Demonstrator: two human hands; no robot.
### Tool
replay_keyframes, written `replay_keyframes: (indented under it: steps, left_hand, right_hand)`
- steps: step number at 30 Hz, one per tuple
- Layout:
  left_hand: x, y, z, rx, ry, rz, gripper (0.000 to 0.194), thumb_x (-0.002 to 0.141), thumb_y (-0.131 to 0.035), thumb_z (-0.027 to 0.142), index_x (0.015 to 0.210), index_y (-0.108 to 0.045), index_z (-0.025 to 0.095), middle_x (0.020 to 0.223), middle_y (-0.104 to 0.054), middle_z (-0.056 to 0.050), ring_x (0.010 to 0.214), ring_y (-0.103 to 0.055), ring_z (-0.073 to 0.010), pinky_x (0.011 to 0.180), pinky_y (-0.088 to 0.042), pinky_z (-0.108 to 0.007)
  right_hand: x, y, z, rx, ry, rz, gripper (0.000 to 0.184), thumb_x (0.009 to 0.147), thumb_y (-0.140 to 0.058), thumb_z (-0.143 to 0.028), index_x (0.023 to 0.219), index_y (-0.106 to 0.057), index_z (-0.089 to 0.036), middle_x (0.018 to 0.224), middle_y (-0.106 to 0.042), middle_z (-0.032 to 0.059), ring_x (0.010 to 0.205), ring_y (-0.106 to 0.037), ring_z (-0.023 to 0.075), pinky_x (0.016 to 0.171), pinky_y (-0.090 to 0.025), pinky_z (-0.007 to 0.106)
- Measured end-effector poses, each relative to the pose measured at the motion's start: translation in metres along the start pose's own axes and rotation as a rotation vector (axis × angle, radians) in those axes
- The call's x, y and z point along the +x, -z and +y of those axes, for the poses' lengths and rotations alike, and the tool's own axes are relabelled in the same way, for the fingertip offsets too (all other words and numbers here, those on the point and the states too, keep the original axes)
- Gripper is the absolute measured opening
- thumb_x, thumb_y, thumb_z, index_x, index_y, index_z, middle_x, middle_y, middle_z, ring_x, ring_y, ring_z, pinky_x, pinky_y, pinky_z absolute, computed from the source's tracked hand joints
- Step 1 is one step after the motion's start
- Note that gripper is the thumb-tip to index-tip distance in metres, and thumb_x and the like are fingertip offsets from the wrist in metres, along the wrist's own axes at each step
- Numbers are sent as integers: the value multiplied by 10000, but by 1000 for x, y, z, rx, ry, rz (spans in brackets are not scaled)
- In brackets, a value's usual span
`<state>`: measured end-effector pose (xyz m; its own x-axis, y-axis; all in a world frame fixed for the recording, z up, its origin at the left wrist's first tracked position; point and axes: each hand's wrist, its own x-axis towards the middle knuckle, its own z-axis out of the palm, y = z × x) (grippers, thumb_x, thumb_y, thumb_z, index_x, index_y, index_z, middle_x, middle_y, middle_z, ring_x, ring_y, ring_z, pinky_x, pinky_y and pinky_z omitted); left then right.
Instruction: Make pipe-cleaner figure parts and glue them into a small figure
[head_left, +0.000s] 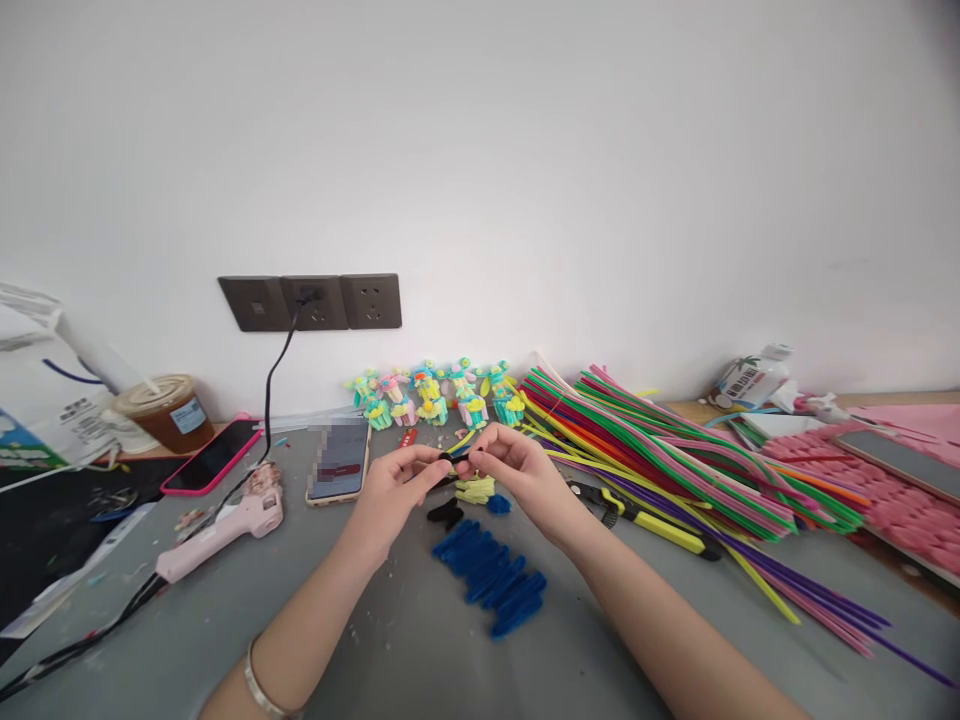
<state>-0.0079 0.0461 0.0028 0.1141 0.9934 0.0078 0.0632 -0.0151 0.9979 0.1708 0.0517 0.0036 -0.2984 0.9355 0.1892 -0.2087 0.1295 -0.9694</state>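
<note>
pinching black piece [448, 458] narrowly between left hand [391, 492] and right hand [529, 478]. looks mid-build: can see five assembled figures [431, 402] far, blue pieces [487, 568] unattached near.

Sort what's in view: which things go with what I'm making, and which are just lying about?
Likely part of it:
- held black piece
- bent blue pipe cleaners
- loose pipe cleaners
- yellow-handled pliers
- pink glue gun

Seemingly just lying about:
- pink-edged phone
- other phone by the left hand
- drink cup
- white bottle
</note>
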Motion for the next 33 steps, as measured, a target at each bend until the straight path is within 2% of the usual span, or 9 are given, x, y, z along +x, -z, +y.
replay_keyframes:
  steps: [5, 8, 11, 14, 16, 19, 23, 27, 33]
  left_hand:
    - [-2, -3, 2, -46, 9, -14, 326, 696, -723, 478, 731, -683, 157, 624, -508, 9, 540, -378, -94, 502, -299, -222]
    - [-3, -2, 1, 94, -99, -127, 245, 773, -661, 403, 698, -671, 170, 654, -549, -3, 609, -454, -123, 573, -349, -236]
    - [-5, -2, -2, 288, -220, -225, 193, 794, -624, 319, 663, -660, 181, 718, -602, -21, 674, -514, -157, 615, -370, -253]
    - [-5, -2, -7, 480, -300, -228, 164, 767, -627, 252, 616, -651, 194, 674, -604, -17, 653, -522, -171, 609, -360, -263]
    - [-5, -2, -8, 512, -308, -183, 163, 760, -627, 250, 608, -653, 198, 665, -612, -18, 639, -525, -171, 608, -361, -266]
    - [-2, 0, -5, 412, -235, -109, 168, 765, -631, 320, 664, -677, 194, 702, -639, -24, 637, -529, -169, 579, -356, -260]
    - [1, 0, -2, 126, -59, -56, 263, 724, -688, 435, 778, -708, 179, 691, -630, -20, 621, -513, -146, 551, -352, -242]
    - [0, -5, -3, -90, 85, 9, 359, 657, -745, 500, 779, -707, 165, 619, -543, 9, 565, -439, -105, 500, -325, -214]
    - [-2, -8, -3, -151, 106, 7, 345, 651, -756, 501, 728, -686, 172, 636, -517, 11, 612, -441, -107, 498, -328, -195]
  right_hand:
    - [0, 0, -1, -43, 16, -8, 266, 786, -706, -438, 794, -578, -205, 737, -669, 19, 733, -634, 170, 736, -500, 325]
    - [0, 2, -1, -100, 47, -15, 232, 812, -677, -403, 793, -574, -196, 699, -601, -6, 676, -585, 146, 672, -473, 285]
    - [-3, 2, -1, -326, 86, -67, 127, 842, -622, -294, 778, -586, -191, 704, -568, -11, 665, -539, 137, 630, -429, 261]
    - [-5, -1, 2, -562, 98, -110, 76, 820, -585, -184, 746, -602, -192, 702, -590, -9, 675, -532, 143, 637, -410, 261]
    - [-5, -2, 5, -569, 100, -70, 85, 815, -587, -193, 731, -598, -191, 696, -589, -10, 676, -535, 145, 641, -413, 262]
    - [-1, 0, 8, -359, 76, 28, 154, 818, -634, -314, 742, -580, -192, 706, -600, -2, 694, -571, 155, 666, -446, 277]
    - [2, 0, 8, -74, -3, 49, 256, 778, -699, -423, 775, -568, -204, 750, -659, 17, 750, -632, 173, 734, -486, 309]
    - [1, -3, 8, -64, -3, 39, 278, 755, -724, -438, 762, -582, -199, 748, -644, 16, 741, -618, 161, 741, -484, 306]
    - [-1, 0, 2, -239, 39, 9, 263, 794, -680, -438, 768, -604, -187, 748, -609, 14, 725, -567, 158, 690, -447, 290]
